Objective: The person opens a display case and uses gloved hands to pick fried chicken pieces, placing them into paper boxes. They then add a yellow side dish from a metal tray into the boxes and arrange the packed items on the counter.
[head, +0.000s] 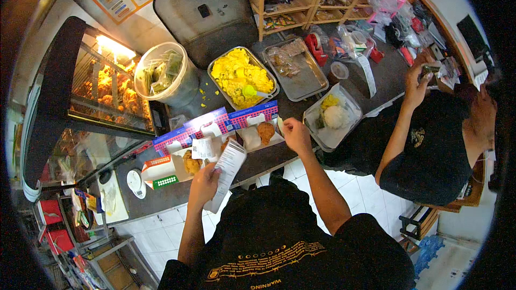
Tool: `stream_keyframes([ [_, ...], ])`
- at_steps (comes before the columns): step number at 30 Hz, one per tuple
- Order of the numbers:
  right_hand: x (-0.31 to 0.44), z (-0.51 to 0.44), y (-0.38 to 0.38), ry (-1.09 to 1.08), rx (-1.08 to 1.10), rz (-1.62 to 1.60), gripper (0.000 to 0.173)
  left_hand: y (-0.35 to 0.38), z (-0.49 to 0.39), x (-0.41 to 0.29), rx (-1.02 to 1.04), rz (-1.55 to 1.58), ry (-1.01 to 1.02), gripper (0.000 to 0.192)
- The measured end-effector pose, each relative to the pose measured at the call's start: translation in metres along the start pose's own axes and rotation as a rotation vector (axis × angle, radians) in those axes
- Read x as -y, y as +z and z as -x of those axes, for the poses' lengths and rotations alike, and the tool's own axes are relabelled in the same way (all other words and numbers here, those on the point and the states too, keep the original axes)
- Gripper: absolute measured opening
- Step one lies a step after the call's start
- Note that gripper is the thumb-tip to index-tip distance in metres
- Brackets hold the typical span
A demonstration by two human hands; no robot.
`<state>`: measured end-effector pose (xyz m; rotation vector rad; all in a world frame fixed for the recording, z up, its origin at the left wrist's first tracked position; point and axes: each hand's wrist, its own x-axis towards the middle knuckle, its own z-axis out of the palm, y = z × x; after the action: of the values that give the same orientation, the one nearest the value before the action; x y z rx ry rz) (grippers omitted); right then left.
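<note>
My left hand (204, 183) grips long printed paper slips (229, 169) over the counter's front edge; they hide part of a box. At the right end of an open cardboard box (250, 140), my right hand (297, 136) pinches a thin pale strip (280, 124), perhaps the box's flap. Inside that box lies a piece of fried chicken (266, 133). Further left, another fried chicken piece (192, 162) sits in an open box beside an orange-and-green carton panel (159, 172). Blue-and-pink box lids (205, 124) stand raised behind. A curled printed slip (202, 148) rests among the boxes.
Behind the boxes are a tray of yellow food (242, 74) with a green scoop, a plastic bucket (161, 70) and a metal tray (296, 68). A rice container (332, 117) lies right. The lit display case (111, 84) borders the left; a co-worker (427, 145) stands at right.
</note>
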<state>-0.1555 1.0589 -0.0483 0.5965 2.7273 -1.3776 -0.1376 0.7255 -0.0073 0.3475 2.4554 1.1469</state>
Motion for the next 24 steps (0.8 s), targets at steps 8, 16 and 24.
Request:
stream_keyframes([
  [8,-0.092,-0.063,0.077,0.254,-0.066,0.317,0.047,0.095,-0.022,0.115,-0.16,0.301,-0.271,0.027],
  [16,-0.12,-0.071,0.072,0.206,-0.078,-0.001,0.034,0.035,0.099,0.222,-0.609,0.107,-0.718,0.043],
  [24,-0.156,-0.059,0.072,0.246,-0.076,-0.141,0.041,-0.038,0.142,0.261,-0.971,-0.307,-0.933,0.017],
])
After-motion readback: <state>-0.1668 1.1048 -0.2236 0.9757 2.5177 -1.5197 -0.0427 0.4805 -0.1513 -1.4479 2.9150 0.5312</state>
